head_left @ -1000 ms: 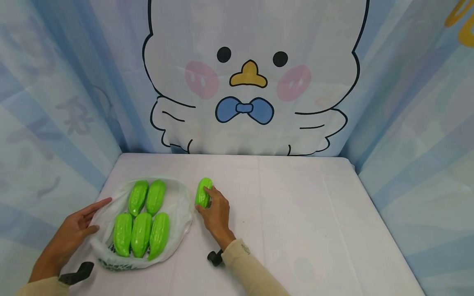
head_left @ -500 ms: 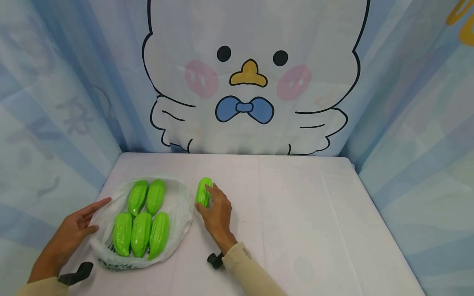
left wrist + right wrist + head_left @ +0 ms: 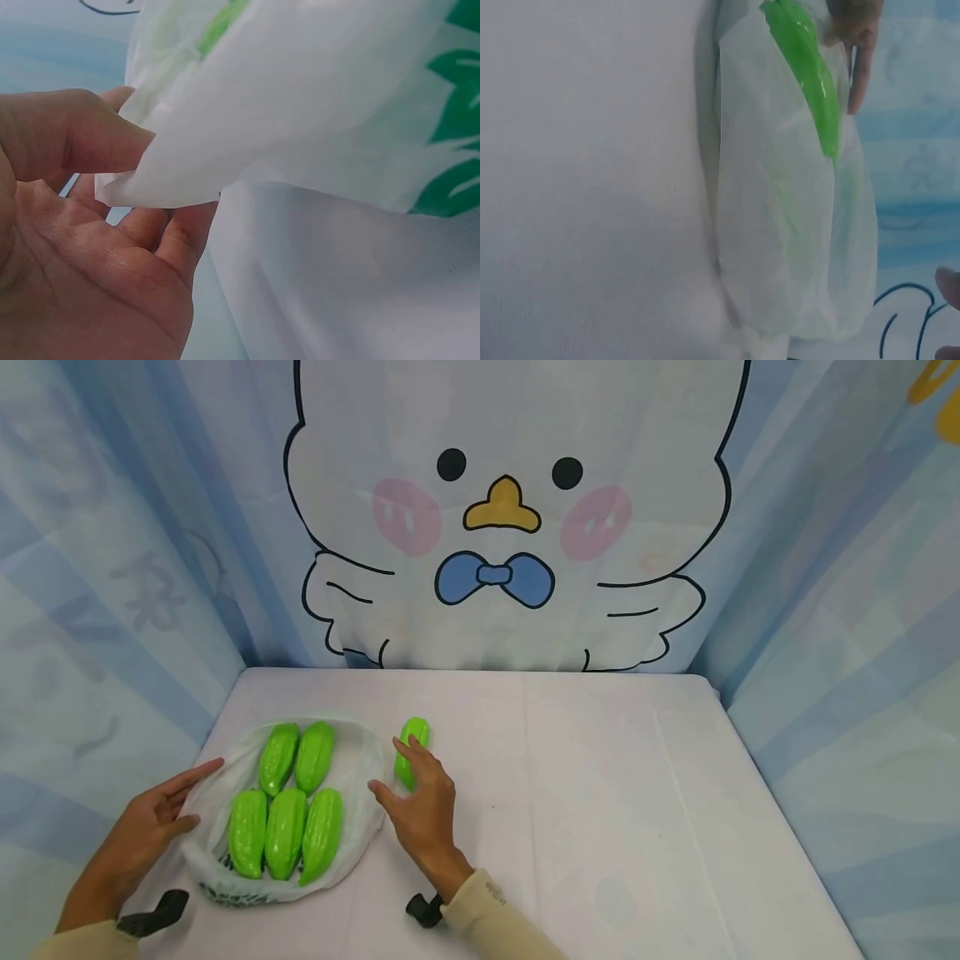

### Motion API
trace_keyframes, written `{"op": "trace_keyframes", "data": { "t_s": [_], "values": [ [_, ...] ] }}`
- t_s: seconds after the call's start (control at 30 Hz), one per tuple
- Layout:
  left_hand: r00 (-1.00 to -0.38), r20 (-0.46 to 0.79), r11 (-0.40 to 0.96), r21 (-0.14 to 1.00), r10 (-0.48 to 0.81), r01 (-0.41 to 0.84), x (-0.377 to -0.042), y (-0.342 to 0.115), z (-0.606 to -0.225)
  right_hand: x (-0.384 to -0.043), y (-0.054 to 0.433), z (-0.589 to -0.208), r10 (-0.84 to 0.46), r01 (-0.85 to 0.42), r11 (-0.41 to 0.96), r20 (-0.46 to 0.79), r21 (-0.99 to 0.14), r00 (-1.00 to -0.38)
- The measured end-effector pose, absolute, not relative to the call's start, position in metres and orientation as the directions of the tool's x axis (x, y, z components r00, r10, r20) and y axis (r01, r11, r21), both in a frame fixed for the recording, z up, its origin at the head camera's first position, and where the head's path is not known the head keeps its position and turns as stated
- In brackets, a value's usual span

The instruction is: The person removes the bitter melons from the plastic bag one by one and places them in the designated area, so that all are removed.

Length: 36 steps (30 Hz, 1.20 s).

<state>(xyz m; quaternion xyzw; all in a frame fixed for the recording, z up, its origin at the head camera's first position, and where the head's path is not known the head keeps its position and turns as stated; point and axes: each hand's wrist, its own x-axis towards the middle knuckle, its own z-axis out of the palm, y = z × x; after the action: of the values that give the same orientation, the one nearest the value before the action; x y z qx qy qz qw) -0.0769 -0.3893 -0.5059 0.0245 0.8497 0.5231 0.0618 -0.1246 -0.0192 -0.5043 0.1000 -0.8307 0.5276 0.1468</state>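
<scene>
Left hand (image 3: 146, 827) pinches a white plastic bag (image 3: 362, 802) near the left edge of the surface (image 3: 585, 810), seemingly bracing it; right hand (image 3: 425, 807), empty, wide beside a glossy oblong green pod (image 3: 403, 770), likely must lift clear.

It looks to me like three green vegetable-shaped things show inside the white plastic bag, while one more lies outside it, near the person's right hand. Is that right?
Not quite: the head view shows five green vegetable-shaped things inside the white plastic bag, not three. One more does lie outside it, near the person's right hand.
</scene>
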Motion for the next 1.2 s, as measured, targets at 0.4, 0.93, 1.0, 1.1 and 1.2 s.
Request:
{"op": "trace_keyframes", "data": {
  "t_s": [0.4, 0.93, 1.0, 1.1, 1.2],
  "values": [
    [-0.990, -0.101, 0.415, 0.908, 0.097, -0.052, -0.076, -0.388, -0.506, -0.098, -0.043, -0.507, -0.150, -0.443, 0.382, 0.418, -0.811, -0.896],
    [-0.990, -0.082, 0.371, 0.928, 0.111, -0.036, -0.076, -0.390, -0.507, -0.075, -0.074, -0.515, -0.337, -0.397, 0.474, 0.254, -0.786, -0.906],
    [-0.990, -0.089, 0.355, 0.934, 0.113, -0.044, -0.076, -0.390, -0.507, -0.074, -0.075, -0.517, -0.353, -0.393, 0.486, 0.237, -0.781, -0.905],
    [-0.989, -0.099, 0.363, 0.930, 0.106, -0.054, -0.077, -0.390, -0.506, -0.074, -0.077, -0.519, -0.371, -0.385, 0.507, 0.208, -0.771, -0.905],
    [-0.989, -0.110, 0.373, 0.926, 0.099, -0.066, -0.077, -0.390, -0.506, -0.075, -0.078, -0.521, -0.384, -0.374, 0.525, 0.179, -0.765, -0.906]
  ]
}}
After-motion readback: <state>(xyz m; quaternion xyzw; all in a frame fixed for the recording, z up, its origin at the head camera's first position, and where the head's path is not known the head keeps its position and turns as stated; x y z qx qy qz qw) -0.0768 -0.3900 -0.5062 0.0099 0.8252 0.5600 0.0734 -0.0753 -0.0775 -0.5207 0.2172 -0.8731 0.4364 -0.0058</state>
